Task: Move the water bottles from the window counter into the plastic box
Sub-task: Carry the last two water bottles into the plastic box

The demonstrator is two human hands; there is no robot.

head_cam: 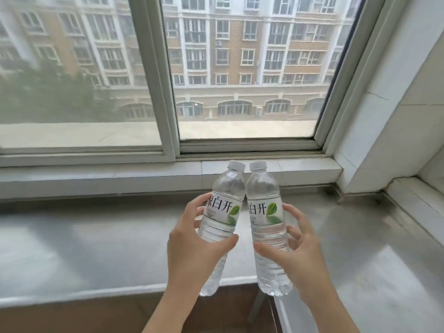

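Observation:
I hold two clear water bottles with white caps and white labels bearing a green leaf, lifted above the grey window counter (96, 243). My left hand (192, 246) grips the left bottle (222, 207) around its middle, and that bottle tilts to the right. My right hand (298, 255) grips the right bottle (265, 207) around its lower half, and it tilts slightly left. The two bottles touch near their shoulders. No plastic box is in view.
The counter runs along a large sliding window (240, 68) and turns a corner at the right (384, 272). A raised tiled sill (144, 174) borders the glass. A white tiled wall (396, 104) stands on the right. Brown floor (120, 316) shows below the counter edge.

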